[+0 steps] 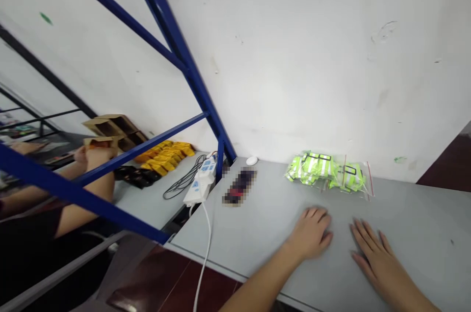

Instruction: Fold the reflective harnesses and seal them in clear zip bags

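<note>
My left hand [312, 232] rests on the grey table [265, 233], its fingers slightly bent, the thumb apart, and nothing visible in it. To its right, my right hand [376, 259] lies flat on the tabletop with fingers stretched out and holds nothing. Beyond both hands, near the wall, are clear zip bags of fluorescent yellow-green items with silvery reflective strips and black buckle-like frames; one bag [312, 167] is at the left and another bag [349, 178] at the right. Neither hand touches them.
A blue metal frame [176, 32] slants up at the left. Beside it are a white power strip [201, 179] with cables, a pixelated phone-shaped object [240, 187] and a white round object [251, 161]. Further left, another person's arms [88, 179] work among yellow packets [165, 157] and cardboard boxes [116, 128].
</note>
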`<state>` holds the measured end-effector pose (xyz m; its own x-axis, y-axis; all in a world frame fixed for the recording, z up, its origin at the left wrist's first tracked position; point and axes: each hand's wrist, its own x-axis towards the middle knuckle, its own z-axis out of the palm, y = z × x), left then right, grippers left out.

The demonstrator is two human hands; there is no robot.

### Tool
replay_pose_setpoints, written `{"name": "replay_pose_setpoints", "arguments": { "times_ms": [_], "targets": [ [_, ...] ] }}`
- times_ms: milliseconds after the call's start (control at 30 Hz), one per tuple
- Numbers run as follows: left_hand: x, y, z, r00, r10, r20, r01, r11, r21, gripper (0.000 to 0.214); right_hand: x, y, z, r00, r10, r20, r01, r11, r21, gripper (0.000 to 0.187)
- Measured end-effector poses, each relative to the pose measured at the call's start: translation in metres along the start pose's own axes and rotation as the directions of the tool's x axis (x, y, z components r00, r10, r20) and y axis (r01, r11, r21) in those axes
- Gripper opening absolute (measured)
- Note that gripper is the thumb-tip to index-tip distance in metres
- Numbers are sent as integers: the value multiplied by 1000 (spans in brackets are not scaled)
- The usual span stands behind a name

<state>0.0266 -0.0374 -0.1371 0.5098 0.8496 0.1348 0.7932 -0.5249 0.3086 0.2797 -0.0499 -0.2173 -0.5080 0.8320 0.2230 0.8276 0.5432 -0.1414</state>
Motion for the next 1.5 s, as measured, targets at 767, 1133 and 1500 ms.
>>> {"name": "replay_pose_setpoints", "arguments": {
  "times_ms": [767,1133,1500],
  "targets": [
    [-51,0,8,994,106,-4,-101,945,-311,37,10,-86,-14,777,627,52,-614,774,-154,60],
    [-37,-4,11,965,3,-263,-112,910,-399,22,12,-84,-29,775,624,100,-625,780,-22,60],
    [-30,-24,20,848,-297,-440,131,920,-369,23,10,-77,-37,826,534,181,-543,840,0,64]
  ]
}}
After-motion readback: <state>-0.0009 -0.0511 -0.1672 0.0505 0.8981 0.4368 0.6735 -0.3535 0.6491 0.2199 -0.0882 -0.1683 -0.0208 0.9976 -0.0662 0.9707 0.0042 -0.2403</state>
